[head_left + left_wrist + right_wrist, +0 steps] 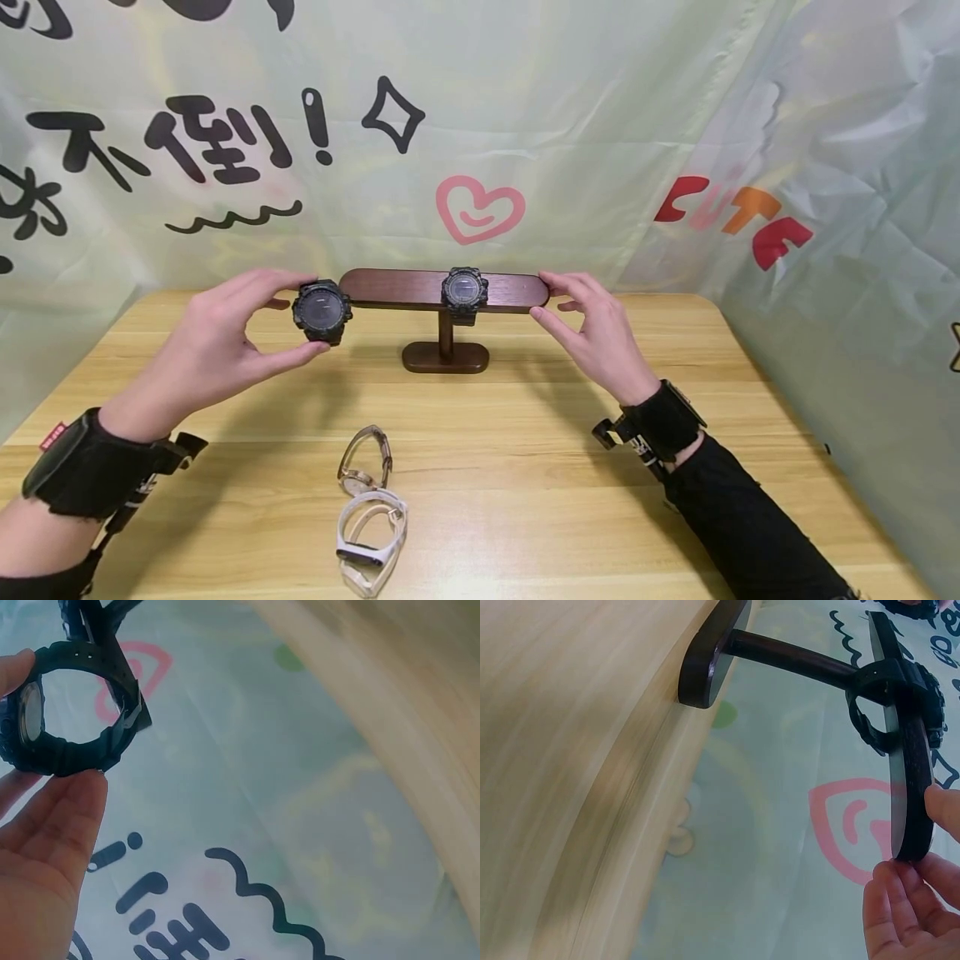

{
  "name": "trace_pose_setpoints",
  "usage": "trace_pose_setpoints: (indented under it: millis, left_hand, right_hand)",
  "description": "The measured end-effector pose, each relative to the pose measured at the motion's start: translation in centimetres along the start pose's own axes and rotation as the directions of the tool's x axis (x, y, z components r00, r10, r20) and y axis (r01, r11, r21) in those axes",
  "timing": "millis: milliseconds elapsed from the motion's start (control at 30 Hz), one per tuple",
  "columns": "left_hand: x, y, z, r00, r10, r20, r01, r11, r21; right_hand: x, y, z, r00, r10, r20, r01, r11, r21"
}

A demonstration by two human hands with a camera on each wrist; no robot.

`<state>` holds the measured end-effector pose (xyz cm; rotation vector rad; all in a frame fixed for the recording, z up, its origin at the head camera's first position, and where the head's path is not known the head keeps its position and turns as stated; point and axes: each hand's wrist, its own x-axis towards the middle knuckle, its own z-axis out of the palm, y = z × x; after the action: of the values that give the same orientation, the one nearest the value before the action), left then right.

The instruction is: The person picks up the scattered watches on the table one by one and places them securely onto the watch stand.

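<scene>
Between its thumb and fingers my left hand [217,337] pinches a black digital watch [322,311], close to the left end of a dark wooden watch stand [390,288]. In the left wrist view the strap of this watch [75,759] forms a closed loop. A second black watch [464,289] hangs around the stand's bar, just right of its post. With thumb and fingertips, my right hand [596,337] grips the bar's right end. The right wrist view shows the second watch's strap [866,724] looped beneath the bar.
On the wooden table [570,500], nearer to me, lie a slim metal-band watch [358,481] and a white fitness band [393,537] overlapping another pale strap. A printed cloth [585,100] hangs behind the table and along its right side.
</scene>
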<state>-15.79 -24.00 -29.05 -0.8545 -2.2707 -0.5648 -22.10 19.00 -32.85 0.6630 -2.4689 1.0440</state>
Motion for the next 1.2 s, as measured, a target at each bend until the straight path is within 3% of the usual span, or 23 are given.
trace_pose_setpoints:
  millis: [700, 1200]
  left_hand:
    - [0.3, -2.2, 0.4, 0.994, -0.094, 0.046, 0.092, 0.994, 0.056]
    - [1.6, -3.3, 2.1, 0.991, -0.108, 0.08, 0.112, 0.993, -0.046]
  right_hand:
    - [0.1, 0.3, 0.1, 1.0, -0.007, 0.001, 0.007, 1.0, -0.004]
    - [0.1, 0.4, 0.2, 1.0, -0.005, 0.002, 0.005, 1.0, 0.003]
